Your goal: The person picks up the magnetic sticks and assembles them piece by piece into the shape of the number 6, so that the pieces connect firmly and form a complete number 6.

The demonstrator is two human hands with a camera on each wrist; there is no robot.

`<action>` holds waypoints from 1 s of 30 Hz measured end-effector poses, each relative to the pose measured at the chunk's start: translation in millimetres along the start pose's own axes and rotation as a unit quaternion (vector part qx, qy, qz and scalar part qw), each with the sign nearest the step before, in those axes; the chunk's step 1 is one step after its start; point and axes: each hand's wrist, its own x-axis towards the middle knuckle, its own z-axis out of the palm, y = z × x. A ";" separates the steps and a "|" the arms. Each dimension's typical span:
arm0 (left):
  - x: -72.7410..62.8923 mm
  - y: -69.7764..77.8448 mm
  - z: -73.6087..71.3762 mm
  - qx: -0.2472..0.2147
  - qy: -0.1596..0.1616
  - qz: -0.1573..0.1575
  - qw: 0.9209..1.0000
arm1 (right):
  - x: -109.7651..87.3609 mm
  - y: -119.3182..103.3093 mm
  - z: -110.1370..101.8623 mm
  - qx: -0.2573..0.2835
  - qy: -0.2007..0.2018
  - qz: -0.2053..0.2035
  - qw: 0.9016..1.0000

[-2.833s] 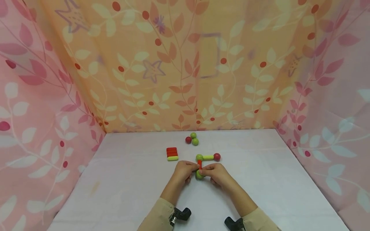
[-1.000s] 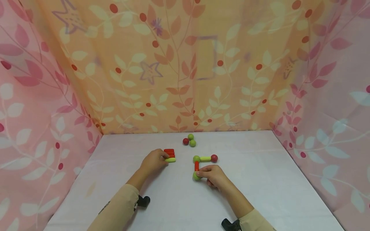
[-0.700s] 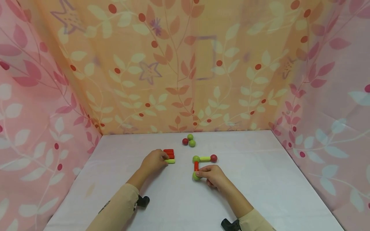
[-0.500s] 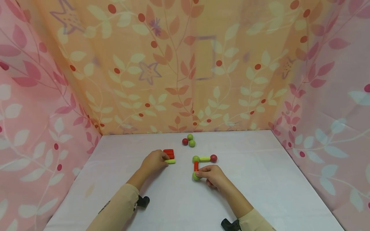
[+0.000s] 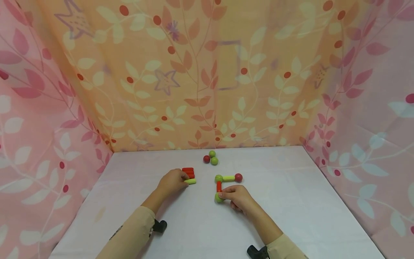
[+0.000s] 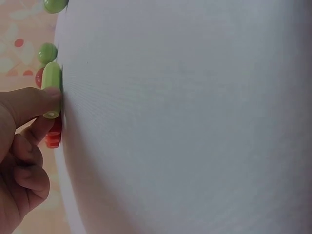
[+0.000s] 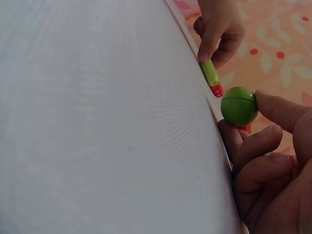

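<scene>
My left hand [image 5: 171, 181] pinches a yellow-green rod [image 6: 51, 87] between thumb and finger, just in front of a stack of red rods [image 5: 188, 172]. In the head view, my right hand [image 5: 240, 196] holds the green ball [image 7: 239, 106] at the near end of a joined piece. From that ball a red rod [image 5: 219, 186] runs back to a second green ball [image 5: 219, 178]. A yellow-green connecting rod [image 5: 229, 178] leads rightward from there to a red ball [image 5: 238, 177]. My fingers partly cover the near ball.
Behind the joined piece, a loose red ball [image 5: 206, 159] lies with two loose green balls [image 5: 214, 160] near the back of the white table [image 5: 278, 172]. Patterned cloth walls [image 5: 194, 72] stand at the back and both sides.
My left hand has let go of the joined piece, moved left and taken hold of the yellow-green rod, shifting it slightly from the red rods. My right hand stays at the near green ball.
</scene>
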 end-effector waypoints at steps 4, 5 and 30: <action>-3.6 2.7 -2.2 -0.009 -0.001 -0.008 1.000 | -0.2 -0.4 0.2 0.006 0.000 -0.002 1.000; -4.7 3.4 -3.0 -0.019 -0.002 -0.010 1.000 | 0.0 -0.3 0.1 0.008 0.000 -0.002 1.000; -77.8 49.5 19.5 -0.291 -0.092 -0.108 0.946 | 1.7 -0.9 -2.0 0.022 -0.012 0.003 1.000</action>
